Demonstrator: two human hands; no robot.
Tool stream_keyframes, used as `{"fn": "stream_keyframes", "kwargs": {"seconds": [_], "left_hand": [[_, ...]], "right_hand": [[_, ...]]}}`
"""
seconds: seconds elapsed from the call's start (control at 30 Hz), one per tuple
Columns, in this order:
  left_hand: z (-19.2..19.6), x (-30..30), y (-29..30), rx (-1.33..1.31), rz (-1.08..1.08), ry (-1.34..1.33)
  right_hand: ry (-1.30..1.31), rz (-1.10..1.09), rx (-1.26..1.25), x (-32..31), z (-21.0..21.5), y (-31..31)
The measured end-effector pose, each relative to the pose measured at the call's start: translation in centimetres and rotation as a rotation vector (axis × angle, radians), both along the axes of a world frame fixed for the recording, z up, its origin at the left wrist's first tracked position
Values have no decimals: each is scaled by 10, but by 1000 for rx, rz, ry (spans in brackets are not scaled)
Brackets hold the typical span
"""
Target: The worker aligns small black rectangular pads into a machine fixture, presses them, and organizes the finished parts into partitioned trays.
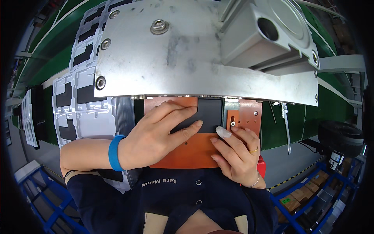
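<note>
Your left hand lies flat, fingers spread, pressing the black rectangular part seated at the far edge of the orange fixture plate, just under the grey metal machine housing. Your right hand rests on the plate's right side, fingers loosely curled, taped fingertip touching the part's near right corner. Neither hand grips anything. White trays lie left of the plate.
</note>
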State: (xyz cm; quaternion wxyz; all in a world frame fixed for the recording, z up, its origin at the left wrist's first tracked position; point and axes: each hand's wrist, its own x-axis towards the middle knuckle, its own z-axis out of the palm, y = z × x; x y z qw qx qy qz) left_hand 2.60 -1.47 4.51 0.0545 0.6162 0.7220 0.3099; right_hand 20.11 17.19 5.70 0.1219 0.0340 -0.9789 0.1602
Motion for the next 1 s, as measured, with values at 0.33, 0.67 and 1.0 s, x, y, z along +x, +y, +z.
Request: {"fn": "stream_keyframes", "kwargs": {"seconds": [0.33,0.67,1.0], "left_hand": [[5,-1,2,12,-22,25],[5,-2,3,6,-9,-6],[2,-3,4,12,-37,71]], "right_hand": [[240,-86,-53,19,-7,6],[-50,0,132,4,1,1],[-24,7,207,2,-2,-2]]}}
